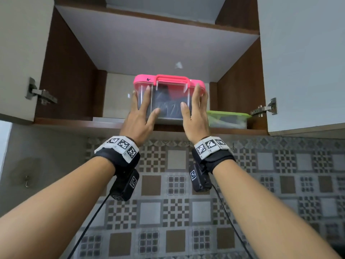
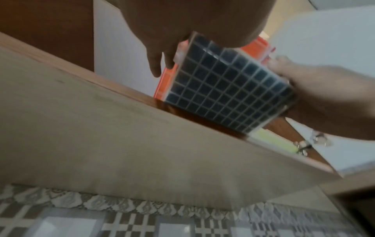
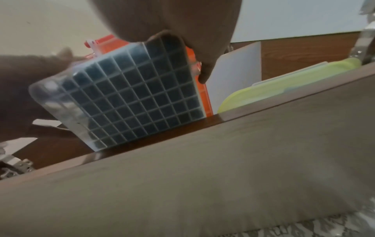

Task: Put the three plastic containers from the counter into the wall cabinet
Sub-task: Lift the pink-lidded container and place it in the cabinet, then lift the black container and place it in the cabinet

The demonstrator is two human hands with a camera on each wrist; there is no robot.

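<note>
A clear container with a pink lid and handle (image 1: pixel 169 83) holds dark contents and sits at the front edge of the wall cabinet's bottom shelf (image 1: pixel 74 122). My left hand (image 1: pixel 141 113) lies flat against its left side, thumb across the front. My right hand (image 1: pixel 196 111) presses the right side the same way. The wrist views show its gridded underside (image 2: pixel 227 89) (image 3: pixel 131 99) tilted over the shelf edge. A flat container with a green lid (image 1: pixel 227 118) (image 3: pixel 284 86) rests on the shelf just to its right. No third container is in view.
Both cabinet doors (image 1: pixel 18 53) (image 1: pixel 302 62) stand open, with metal hinges (image 1: pixel 41 94) (image 1: pixel 265 109) at the sides. An upper shelf (image 1: pixel 149 43) spans the cabinet above. Shelf space lies left of the pink-lidded container. A patterned tiled wall (image 1: pixel 177 184) runs below.
</note>
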